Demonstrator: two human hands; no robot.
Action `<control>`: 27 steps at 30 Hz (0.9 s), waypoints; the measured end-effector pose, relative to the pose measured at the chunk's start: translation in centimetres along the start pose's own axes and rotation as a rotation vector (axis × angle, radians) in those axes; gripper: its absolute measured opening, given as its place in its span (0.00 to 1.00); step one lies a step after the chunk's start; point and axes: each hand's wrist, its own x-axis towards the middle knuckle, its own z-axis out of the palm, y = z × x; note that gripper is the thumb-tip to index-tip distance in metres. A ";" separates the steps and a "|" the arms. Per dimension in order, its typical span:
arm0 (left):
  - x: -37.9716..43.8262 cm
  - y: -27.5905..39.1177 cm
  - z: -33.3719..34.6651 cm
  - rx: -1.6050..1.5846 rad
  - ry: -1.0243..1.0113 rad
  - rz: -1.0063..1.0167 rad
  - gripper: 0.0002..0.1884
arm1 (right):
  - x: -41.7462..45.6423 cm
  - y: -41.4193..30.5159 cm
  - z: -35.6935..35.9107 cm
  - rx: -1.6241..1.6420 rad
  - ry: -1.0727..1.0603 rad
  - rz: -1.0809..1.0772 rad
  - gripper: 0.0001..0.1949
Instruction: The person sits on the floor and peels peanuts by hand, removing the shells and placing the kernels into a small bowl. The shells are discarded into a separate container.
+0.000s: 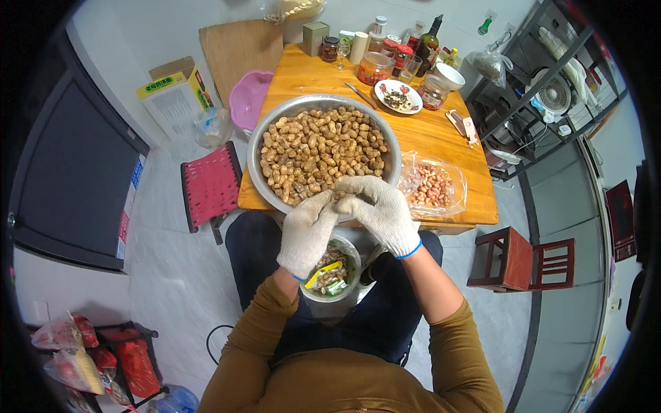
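A large metal basin (398, 155) full of unshelled peanuts (320, 147) stands at the near edge of the wooden table. Over its near rim my left hand (309, 232) and my right hand (379, 211), both in white knitted gloves, meet at the fingertips around a peanut (338, 195), mostly hidden by the fingers. Right of the basin, shelled peanut kernels (431, 186) lie in a clear plastic bag (458, 199). Below my hands, between my knees, a round bin (355, 268) holds peanut shells (330, 276) and yellow and green wrappers.
On the wooden table (475, 175) are a knife (361, 95), a floral plate (397, 96) with dark bits, a white bowl (450, 76), jars and bottles. A pink woven stool (211, 186) stands left, a red wooden chair (516, 259) right.
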 end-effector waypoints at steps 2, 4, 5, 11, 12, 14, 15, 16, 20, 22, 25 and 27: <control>-0.1 -0.4 0.2 0.011 0.014 0.010 0.20 | -0.1 0.9 -0.1 0.047 -0.013 -0.011 0.19; -0.3 0.2 0.2 0.036 0.002 0.017 0.20 | -0.1 0.6 -0.4 -0.133 -0.008 -0.093 0.19; -0.4 0.3 0.2 0.053 -0.001 0.028 0.19 | -0.1 0.5 -0.5 -0.223 -0.007 -0.134 0.19; -0.8 1.5 0.7 0.158 0.068 0.149 0.17 | -0.9 0.0 0.3 -0.208 0.037 -0.058 0.16; -1.0 1.5 0.7 0.197 0.086 0.182 0.16 | -1.2 0.3 0.5 -0.268 0.053 -0.148 0.14; -1.2 1.3 0.9 0.246 0.123 0.228 0.16 | -1.5 0.6 1.0 -0.352 0.106 -0.244 0.13; -1.2 0.9 1.1 0.257 0.142 0.243 0.15 | -1.6 0.7 1.2 -0.395 0.132 -0.293 0.13; -1.2 0.7 1.2 0.267 0.161 0.257 0.15 | -1.6 0.8 1.5 -0.432 0.161 -0.336 0.12; -1.3 0.6 1.2 0.245 0.137 0.231 0.15 | -1.6 1.4 1.9 -0.569 0.183 -0.460 0.13; -1.4 0.8 1.1 0.233 0.127 0.218 0.15 | -1.6 1.1 1.7 -0.642 0.153 -0.444 0.12; -1.3 1.3 1.3 -0.053 0.047 -0.080 0.14 | -1.5 2.1 1.9 -0.344 0.159 -0.278 0.12; -1.4 1.6 1.0 -0.247 -0.025 -0.179 0.13 | -1.5 2.4 2.0 -0.033 0.139 -0.099 0.12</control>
